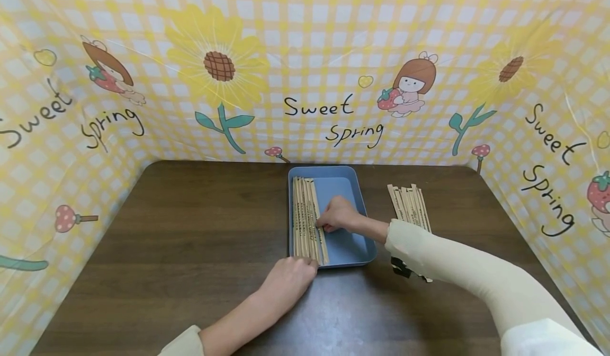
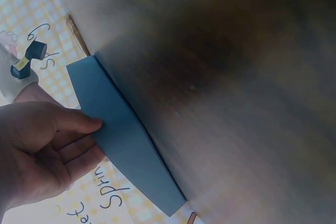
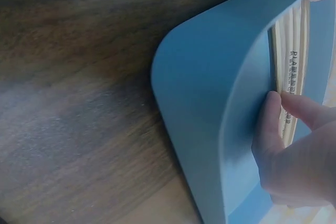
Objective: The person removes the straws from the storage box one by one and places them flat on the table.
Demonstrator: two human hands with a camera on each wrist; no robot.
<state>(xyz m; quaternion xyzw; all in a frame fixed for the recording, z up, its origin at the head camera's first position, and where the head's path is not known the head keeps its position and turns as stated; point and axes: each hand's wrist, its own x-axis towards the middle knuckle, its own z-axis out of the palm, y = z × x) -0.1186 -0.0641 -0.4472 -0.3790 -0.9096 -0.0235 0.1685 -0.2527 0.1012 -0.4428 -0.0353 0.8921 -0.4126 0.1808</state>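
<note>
Left-wrist view: only here I see my left hand (image 1: 289, 277) with its thumb laid on the outer wall of the blue, rectangular, round-cornered tray (image 1: 350, 247); the other fingers are behind this wall, so I hold it pinched.
Right-wrist view: here it is clearest that the thumb and forefinger of my right hand (image 1: 340, 213) are close together, pinching the outermost of the slim, pale beige, dark-printed sticks (image 1: 305, 218).
Head view: this one shows the whole layout; my left hand is at the 7 o'clock corner of the tray, and my right hand is over its middle.
Tray contents: the sticks lie side by side along the 9 o'clock wall, reaching from 11 to 7 o'clock.
Second bunch (image 1: 405, 202): similar pale sticks, outside the tray at its 3 o'clock, on the dark brown wood-grain table (image 1: 214, 223), partly covered by my cream sleeve (image 1: 443, 250).
</note>
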